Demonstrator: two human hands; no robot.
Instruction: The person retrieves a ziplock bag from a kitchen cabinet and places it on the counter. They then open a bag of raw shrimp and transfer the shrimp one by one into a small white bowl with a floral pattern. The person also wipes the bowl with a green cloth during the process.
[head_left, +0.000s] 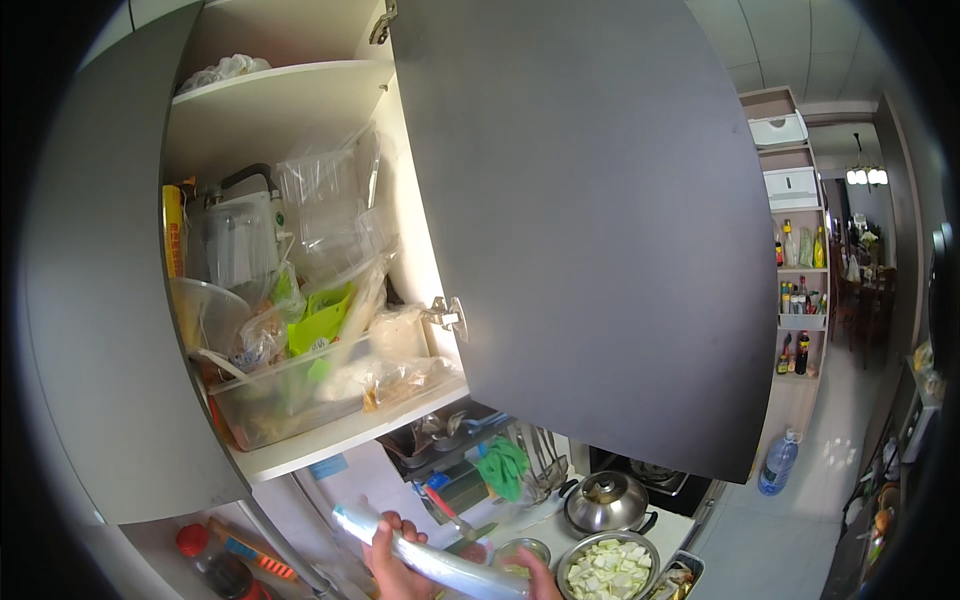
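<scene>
A roll of clear plastic film (442, 562) lies slantwise across the bottom of the view. My left hand (396, 559) grips it near its upper left part, thumb over the top. At its lower right end is my right hand (536, 574), partly cut off by the frame edge; its fingers are at the roll, though how firmly it holds is unclear. Just beyond the right hand stands a metal bowl of chopped pale green vegetable (609, 568). A smaller metal bowl (525, 547) is partly hidden behind the right fingers.
Overhead, a grey cabinet door (585, 225) stands wide open. Plastic containers and bags crowd the cabinet shelf (322, 454). A lidded steel pot (606, 502) stands on the counter near the stove, and a green cloth (502, 469) hangs by some utensils. A large water bottle (780, 463) is on the floor.
</scene>
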